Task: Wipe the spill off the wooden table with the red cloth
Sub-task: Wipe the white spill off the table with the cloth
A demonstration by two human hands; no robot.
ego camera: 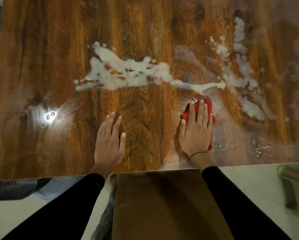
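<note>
Both hands lie palm-down on the wooden surface (41, 49): the right hand (196, 130) is spread flat, fingers extended, pressing the red cloth (208, 106) against the wood rather than gripping it, while the left hand (109, 141) rests open and empty just beside it, apparently as a brace. The cloth is bunched under the right palm, near the front edge, showing only past the fingertips and along the hand's sides. Its leading edge sits just short of the thin tail of the white spill (128, 70), which stretches across the middle of the surface, with a second splattered patch (240, 66) running down the right side. Hazy wet streaks surround the cloth and reach toward the near edge. The main risk, as a judgement, is smearing rather than lifting: the cloth looks small against so much liquid, and once soaked it would likely push the white fluid outward in a film. A stroke drawn toward the body could carry liquid over the front edge and onto the brown panel (162, 205) below or the black sleeves (232, 196). Because the cloth is only pinned by a flat palm, it could slip out or fold over on the slick wood. The bracing left hand might also slide if the wet film spreads beneath it.
</note>
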